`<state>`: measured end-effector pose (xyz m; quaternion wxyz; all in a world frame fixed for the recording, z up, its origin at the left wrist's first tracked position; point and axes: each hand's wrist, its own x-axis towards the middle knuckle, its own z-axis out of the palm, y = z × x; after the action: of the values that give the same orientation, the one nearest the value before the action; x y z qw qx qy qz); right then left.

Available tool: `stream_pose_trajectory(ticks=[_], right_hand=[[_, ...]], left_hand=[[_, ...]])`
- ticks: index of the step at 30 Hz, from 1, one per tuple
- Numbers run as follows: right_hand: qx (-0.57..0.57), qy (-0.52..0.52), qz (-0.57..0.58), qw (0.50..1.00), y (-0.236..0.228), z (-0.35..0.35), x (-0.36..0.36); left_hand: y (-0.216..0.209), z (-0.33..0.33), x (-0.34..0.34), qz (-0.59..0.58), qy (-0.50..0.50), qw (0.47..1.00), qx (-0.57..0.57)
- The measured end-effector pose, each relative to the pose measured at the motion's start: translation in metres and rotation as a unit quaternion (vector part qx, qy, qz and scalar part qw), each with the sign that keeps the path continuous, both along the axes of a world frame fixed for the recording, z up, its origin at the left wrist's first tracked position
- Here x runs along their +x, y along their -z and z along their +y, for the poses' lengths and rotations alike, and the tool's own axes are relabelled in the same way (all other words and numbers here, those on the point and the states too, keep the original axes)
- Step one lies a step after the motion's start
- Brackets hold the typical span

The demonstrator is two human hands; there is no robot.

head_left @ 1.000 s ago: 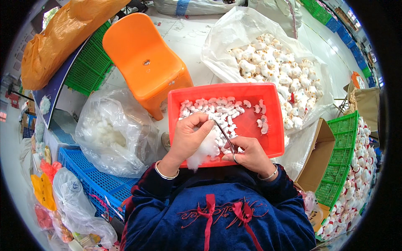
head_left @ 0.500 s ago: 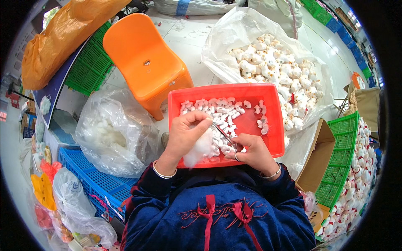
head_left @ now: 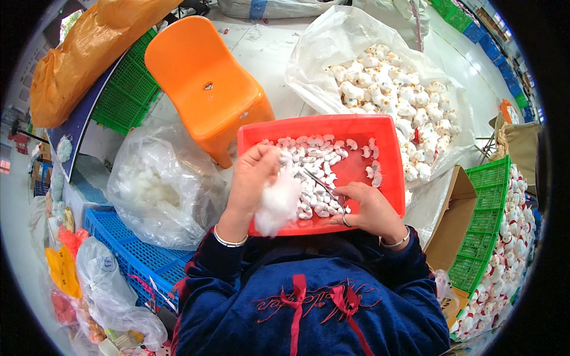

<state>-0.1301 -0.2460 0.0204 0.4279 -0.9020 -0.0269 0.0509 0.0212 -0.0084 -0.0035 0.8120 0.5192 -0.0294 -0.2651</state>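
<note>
Pinched between thumb and closed-in fingertips of the left hand [head_left: 252, 181]: a loose, cloudy tuft of white stuffing [head_left: 277, 204], hanging beside the palm over the near-left part of the red tray [head_left: 356, 169]. Impossible to tell whether anything smaller sits inside that pinch. Gripped in the right hand [head_left: 369, 207], fingers curled narrow: a slim metal tool [head_left: 320, 184] with a thin, straight shaft, pointing up and left, its tip short of the left fingertips.

Inside the smooth, shallow plastic tray: many small white pieces [head_left: 312, 151], curved like beans or crescents — crowded toward the left and middle, sparse at the right.

On the dark-blue, velvety top [head_left: 237, 308]: red embroidered script [head_left: 320, 299], upside down, along with red ribbon ties. At lower left, on a yellow packet [head_left: 62, 273]: dark printed marks, too small to read.

Within the crinkled clear bag [head_left: 199, 199] to the left: fluffy off-white filling [head_left: 148, 190]. Beyond the tray, in a wide-mouthed translucent sack [head_left: 326, 41]: heaped, rounded white plush shapes [head_left: 392, 98] with brownish spots. At right, beside an open cardboard box [head_left: 454, 225]: a green lattice crate [head_left: 487, 207] — next to piled white-and-red soft pieces [head_left: 499, 255].
</note>
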Motion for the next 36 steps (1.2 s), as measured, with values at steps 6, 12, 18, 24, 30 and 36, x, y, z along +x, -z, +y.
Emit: stream_pose_trajectory(ticks=[6, 12, 18, 24, 30, 36], right_hand=[[-0.064, -0.076, -0.034, 0.994, -0.007, 0.018, 0.003], [0.028, -0.030, 0.068, 0.997, -0.004, 0.043, 0.025], [-0.026, -0.073, 0.096, 0.992, -0.008, 0.038, 0.027], [-0.039, -0.080, 0.033, 0.995, -0.024, -0.011, 0.009], [-0.124, -0.096, -0.035, 0.987, -0.044, -0.029, 0.012], [-0.136, -0.123, 0.007, 0.983, -0.036, -0.006, 0.040]], left_hand=[[0.022, -0.006, 0.008, -0.003, -0.036, 0.992, -0.119], [-0.003, -0.032, -0.020, 0.088, -0.060, 0.977, -0.185], [0.023, -0.013, -0.015, 0.067, -0.002, 0.965, -0.254], [0.017, -0.014, -0.011, -0.002, -0.036, 0.989, -0.146], [0.016, -0.016, -0.011, -0.030, 0.004, 0.990, -0.135], [0.015, -0.031, -0.024, -0.046, 0.037, 0.991, -0.124]])
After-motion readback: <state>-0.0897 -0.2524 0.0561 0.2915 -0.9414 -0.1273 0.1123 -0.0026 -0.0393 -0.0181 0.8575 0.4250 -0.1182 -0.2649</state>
